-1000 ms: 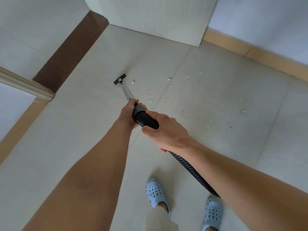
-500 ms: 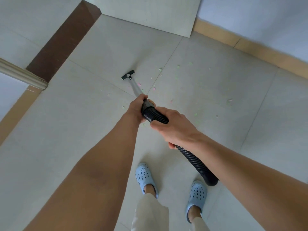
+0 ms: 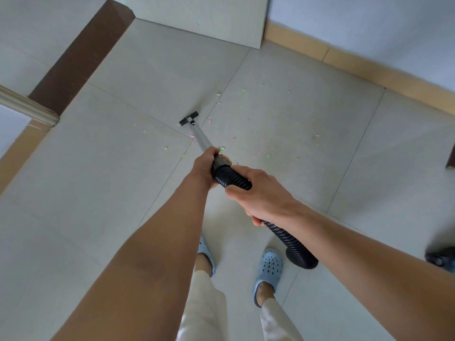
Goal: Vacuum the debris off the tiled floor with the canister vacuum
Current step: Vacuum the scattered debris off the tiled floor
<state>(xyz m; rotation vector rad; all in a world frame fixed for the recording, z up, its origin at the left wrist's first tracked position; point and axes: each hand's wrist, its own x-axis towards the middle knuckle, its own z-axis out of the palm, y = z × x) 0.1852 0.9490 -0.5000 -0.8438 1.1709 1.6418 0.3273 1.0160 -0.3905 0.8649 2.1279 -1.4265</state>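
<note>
Two hands on one tool, so I log the geometry from left to right. Far left, a few small scraps [image 3: 167, 148] lie on the floor [image 3: 98, 180], left of the nozzle line. Next, the nozzle [image 3: 188, 118]: it sits flat on the tile, ahead of the hands and a little to their left, its bar set crosswise to the tube. The metal tube [image 3: 200, 136] runs back from it toward me, so the long axis goes from far-left down to near-right. My left hand [image 3: 204, 166] is the forward one, nearer the nozzle, fingers wrapped round the tube where it joins the hose. My right hand [image 3: 261, 193] sits just behind it, closed round the ribbed black hose [image 3: 231, 177], which then drops past my right foot to the floor; the canister itself I cannot place with confidence.

Right of the tube lies the bulk of the debris [image 3: 261, 153]: green and pink flecks scattered across the next tile, from near the nozzle out toward the right.

Judgement: the coming move turns on that offset. Most flecks lie right of the tube axis, so I would swing the nozzle rightward, left hand steering, right hand feeding hose. Risk: hose drag at my foot.
</note>
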